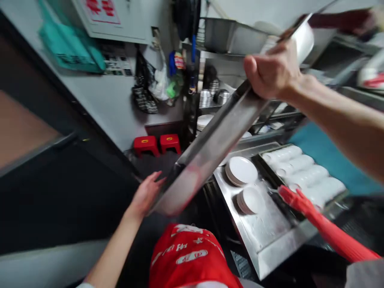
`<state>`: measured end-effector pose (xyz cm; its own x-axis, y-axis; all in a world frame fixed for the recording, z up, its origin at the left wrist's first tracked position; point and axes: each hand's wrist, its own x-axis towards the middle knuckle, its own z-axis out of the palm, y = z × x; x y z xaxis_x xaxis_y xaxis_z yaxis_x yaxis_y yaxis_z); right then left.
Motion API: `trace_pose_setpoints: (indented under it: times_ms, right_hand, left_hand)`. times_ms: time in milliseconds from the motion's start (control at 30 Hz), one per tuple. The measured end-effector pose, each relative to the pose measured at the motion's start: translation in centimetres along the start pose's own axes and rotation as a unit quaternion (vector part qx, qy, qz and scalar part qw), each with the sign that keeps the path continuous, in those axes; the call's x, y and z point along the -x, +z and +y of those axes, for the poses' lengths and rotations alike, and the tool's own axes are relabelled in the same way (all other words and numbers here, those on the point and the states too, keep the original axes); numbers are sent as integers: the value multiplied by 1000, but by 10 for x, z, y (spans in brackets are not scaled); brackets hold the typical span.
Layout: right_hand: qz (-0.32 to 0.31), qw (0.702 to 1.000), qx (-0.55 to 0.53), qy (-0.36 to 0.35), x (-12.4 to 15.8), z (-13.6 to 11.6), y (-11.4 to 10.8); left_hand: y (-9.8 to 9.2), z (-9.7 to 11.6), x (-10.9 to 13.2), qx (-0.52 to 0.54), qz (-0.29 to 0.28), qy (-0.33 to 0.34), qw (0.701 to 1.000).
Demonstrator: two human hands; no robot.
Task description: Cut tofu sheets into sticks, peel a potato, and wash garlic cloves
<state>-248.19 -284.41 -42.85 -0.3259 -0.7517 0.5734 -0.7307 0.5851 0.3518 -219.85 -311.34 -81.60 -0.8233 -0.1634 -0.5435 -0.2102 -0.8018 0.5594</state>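
Observation:
A long metal tray or pan (pixel 210 148), tilted steeply, is held between my two hands in front of the red apron. My right hand (pixel 274 74) is wrapped round its upper end, thumb up. At the lower end, my left hand (pixel 148 194) presses against the tray's left side, its fingers partly behind the edge. The tray's shiny side faces me and reflects the red of the apron. Motion blurs its lower part.
Stacked white plates (pixel 241 171) and bowls (pixel 249 200) stand on the steel counter (pixel 270 228) at the right. A co-worker's red-gloved hand (pixel 295 200) is beside a rack of white dishes (pixel 312 176). Red stools (pixel 146 145) stand by the wall; a dark door (pixel 60 172) is left.

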Motion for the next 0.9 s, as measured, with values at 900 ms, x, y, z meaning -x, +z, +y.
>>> trace_pose_setpoints:
  times_ms: [900]
  right_hand:
    - [-320,945,63,23,-78,224,455]
  left_hand:
    - [185,38,-553,-172,-153,-353,907]
